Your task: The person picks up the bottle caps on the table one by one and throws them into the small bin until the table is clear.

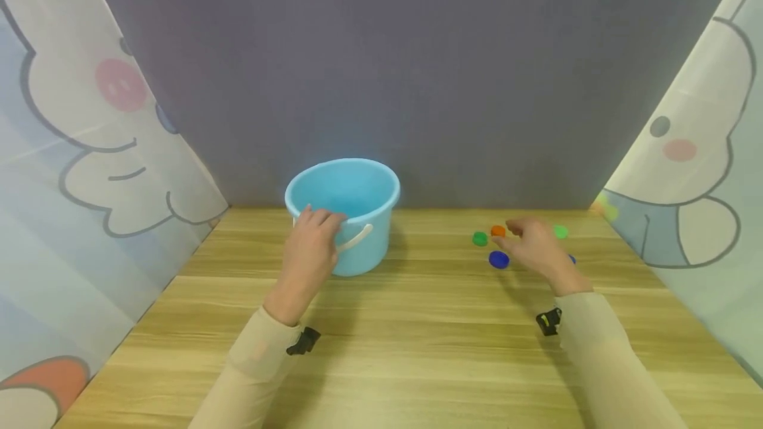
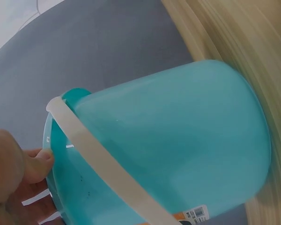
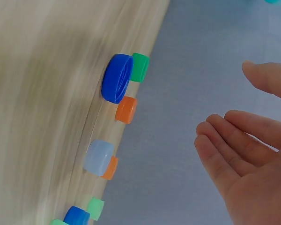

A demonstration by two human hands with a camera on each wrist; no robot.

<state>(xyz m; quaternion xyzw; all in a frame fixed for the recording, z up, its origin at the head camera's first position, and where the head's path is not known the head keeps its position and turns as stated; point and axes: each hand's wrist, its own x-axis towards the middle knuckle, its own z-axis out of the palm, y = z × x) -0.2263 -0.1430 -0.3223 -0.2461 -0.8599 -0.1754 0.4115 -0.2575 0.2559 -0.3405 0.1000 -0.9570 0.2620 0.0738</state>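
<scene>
A light blue bucket (image 1: 366,253) stands upright on the wooden table, its white handle (image 2: 107,164) hanging down along the side. My left hand (image 1: 306,250) grips the near left part of the rim, thumb and fingers on either side of it. Over several plastic bottle caps, my right hand (image 1: 536,250) hovers with fingers spread from the thumb and nothing held. Below it are a dark blue cap (image 1: 499,259), a green cap (image 1: 479,239) and an orange cap (image 1: 498,231). The right wrist view adds a whitish cap (image 3: 98,157), hidden behind the hand in the head view.
A light green cap (image 1: 560,232) lies right of my right hand, and another blue cap (image 1: 572,259) peeks out beside the wrist. Behind the table rises a dark grey wall (image 1: 429,85). Cartoon-printed curtains (image 1: 685,171) flank both sides.
</scene>
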